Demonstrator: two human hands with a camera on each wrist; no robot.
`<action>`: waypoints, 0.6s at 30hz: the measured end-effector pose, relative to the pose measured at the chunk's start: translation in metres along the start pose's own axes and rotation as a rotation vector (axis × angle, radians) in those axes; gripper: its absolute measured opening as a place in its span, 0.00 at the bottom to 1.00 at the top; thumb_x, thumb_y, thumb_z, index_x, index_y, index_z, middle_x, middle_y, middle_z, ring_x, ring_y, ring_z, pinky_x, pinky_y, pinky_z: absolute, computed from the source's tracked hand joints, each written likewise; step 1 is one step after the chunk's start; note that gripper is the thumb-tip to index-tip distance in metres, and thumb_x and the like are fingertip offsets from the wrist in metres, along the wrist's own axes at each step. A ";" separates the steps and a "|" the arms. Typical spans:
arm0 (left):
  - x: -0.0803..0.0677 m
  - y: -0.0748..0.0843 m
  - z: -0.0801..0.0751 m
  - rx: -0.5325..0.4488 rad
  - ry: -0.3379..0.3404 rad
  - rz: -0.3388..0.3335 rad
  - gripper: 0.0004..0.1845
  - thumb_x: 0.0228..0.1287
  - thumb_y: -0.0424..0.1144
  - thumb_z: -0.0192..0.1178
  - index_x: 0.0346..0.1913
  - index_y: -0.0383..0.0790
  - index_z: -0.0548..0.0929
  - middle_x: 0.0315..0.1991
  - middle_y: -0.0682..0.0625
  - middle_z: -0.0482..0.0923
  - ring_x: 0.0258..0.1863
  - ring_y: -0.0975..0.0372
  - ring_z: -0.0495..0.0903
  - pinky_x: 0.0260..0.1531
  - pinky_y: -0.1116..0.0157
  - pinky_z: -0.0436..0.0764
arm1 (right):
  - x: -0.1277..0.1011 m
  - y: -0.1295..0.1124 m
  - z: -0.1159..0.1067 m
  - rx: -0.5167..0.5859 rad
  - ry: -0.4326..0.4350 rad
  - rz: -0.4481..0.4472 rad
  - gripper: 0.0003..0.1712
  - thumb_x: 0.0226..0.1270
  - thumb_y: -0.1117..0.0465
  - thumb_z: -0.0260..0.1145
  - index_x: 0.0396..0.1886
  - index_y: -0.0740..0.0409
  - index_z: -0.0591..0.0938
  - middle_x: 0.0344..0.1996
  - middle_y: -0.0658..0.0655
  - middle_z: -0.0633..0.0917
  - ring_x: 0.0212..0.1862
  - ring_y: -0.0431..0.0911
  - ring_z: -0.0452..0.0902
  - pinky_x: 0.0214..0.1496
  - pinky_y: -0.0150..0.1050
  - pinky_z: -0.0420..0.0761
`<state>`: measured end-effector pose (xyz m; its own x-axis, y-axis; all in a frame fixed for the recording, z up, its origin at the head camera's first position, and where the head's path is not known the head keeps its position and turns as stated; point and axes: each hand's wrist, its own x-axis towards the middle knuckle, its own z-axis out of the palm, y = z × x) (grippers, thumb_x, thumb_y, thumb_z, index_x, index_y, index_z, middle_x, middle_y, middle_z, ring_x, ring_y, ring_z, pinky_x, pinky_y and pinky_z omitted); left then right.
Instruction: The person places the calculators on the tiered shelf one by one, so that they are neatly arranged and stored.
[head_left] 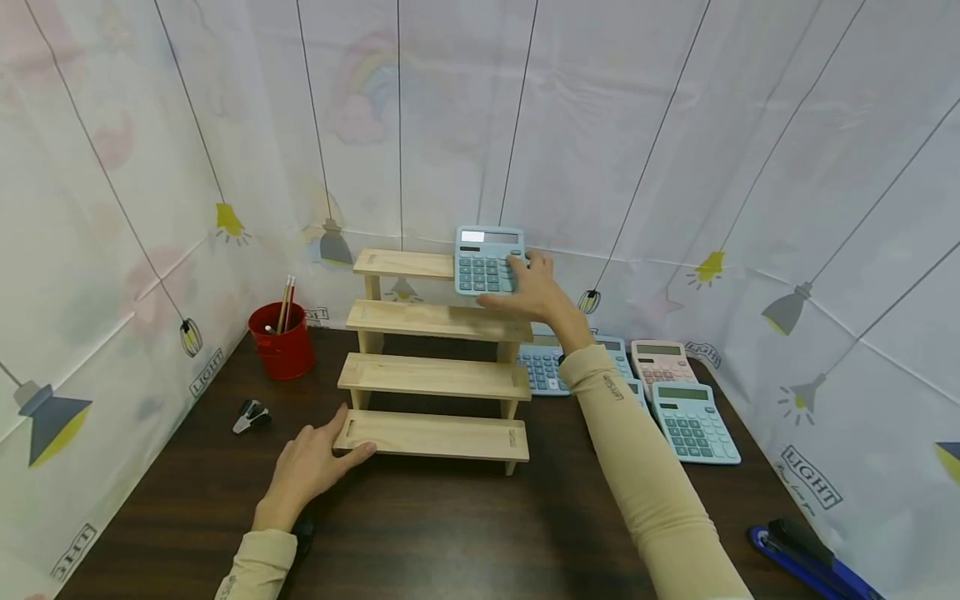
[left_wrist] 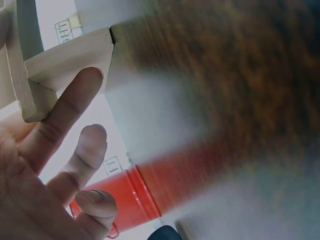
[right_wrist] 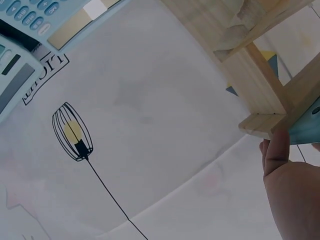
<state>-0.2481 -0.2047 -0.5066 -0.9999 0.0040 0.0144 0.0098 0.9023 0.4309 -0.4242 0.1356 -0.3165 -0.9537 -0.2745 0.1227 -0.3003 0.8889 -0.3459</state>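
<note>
A four-step wooden display rack [head_left: 435, 375] stands on the dark table. On its top step, toward the right end, a light-blue calculator [head_left: 483, 271] leans upright with its keys facing me. My right hand [head_left: 532, 292] holds the calculator by its right edge, thumb over the front; in the right wrist view, part of the hand [right_wrist: 295, 185] shows beside the rack's top end. Down at the lowest step's left end, my left hand [head_left: 307, 467] grips the wood, thumb at the front edge and index finger behind. Its other fingers spread loosely in the left wrist view.
Several blue calculators [head_left: 693, 425] and a pink calculator [head_left: 660, 358] lie right of the rack, partly behind my right arm. On the left are a red bucket [head_left: 283, 342] with pencils and a staple remover [head_left: 251, 415]. A blue-black stapler [head_left: 813, 558] lies at front right.
</note>
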 end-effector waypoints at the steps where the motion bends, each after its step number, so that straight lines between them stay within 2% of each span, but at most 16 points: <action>1: 0.000 0.000 0.000 -0.003 -0.002 0.000 0.58 0.56 0.82 0.50 0.79 0.44 0.60 0.61 0.33 0.79 0.47 0.45 0.79 0.52 0.41 0.75 | -0.001 0.000 0.000 -0.009 -0.005 -0.010 0.62 0.54 0.27 0.66 0.81 0.54 0.57 0.80 0.67 0.48 0.80 0.63 0.42 0.73 0.68 0.64; 9: 0.000 -0.001 -0.001 -0.017 -0.013 -0.002 0.59 0.55 0.83 0.49 0.79 0.44 0.59 0.62 0.32 0.78 0.47 0.46 0.79 0.48 0.42 0.77 | 0.003 -0.007 0.002 -0.033 -0.016 -0.068 0.59 0.57 0.30 0.66 0.80 0.56 0.58 0.78 0.70 0.51 0.78 0.64 0.46 0.74 0.67 0.63; 18: -0.002 0.001 -0.001 -0.022 -0.024 0.009 0.58 0.57 0.81 0.50 0.79 0.42 0.58 0.62 0.31 0.77 0.47 0.44 0.79 0.47 0.42 0.77 | 0.012 -0.029 0.015 -0.004 -0.009 -0.067 0.58 0.57 0.28 0.65 0.80 0.52 0.58 0.76 0.70 0.55 0.77 0.62 0.47 0.75 0.63 0.64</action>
<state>-0.2460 -0.2046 -0.5050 -0.9997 0.0229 -0.0026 0.0193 0.8925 0.4507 -0.4273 0.1010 -0.3188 -0.9316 -0.3366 0.1371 -0.3634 0.8701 -0.3330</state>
